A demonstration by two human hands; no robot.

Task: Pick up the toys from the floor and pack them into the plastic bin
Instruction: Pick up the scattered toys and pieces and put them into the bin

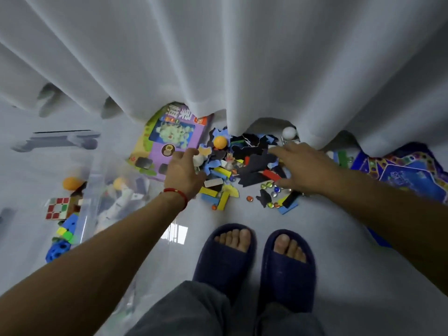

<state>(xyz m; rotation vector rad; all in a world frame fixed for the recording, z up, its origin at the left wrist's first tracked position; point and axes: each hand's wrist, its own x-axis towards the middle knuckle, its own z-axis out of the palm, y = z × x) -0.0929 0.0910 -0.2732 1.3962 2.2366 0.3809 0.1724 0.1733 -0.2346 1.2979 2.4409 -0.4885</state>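
Note:
A heap of small toys point(244, 173) lies on the pale floor at the curtain's foot: coloured wooden blocks, dark foam shapes, glass marbles, an orange ball point(220, 142) and a white ball point(289, 132). My left hand point(184, 174) hovers over the heap's left edge beside a purple game box point(169, 139), fingers curled downward, nothing visibly gripped. My right hand point(304, 166) is spread open over the heap's right side. The clear plastic bin point(97, 180) stands to the left, holding a puzzle cube point(58, 207), an orange ball, blocks and a blue holed ball.
A white curtain point(218, 57) hangs down over the back of the toy heap. A blue game board point(407, 173) lies at the right. My feet in dark blue slippers point(254, 263) stand just in front of the toys.

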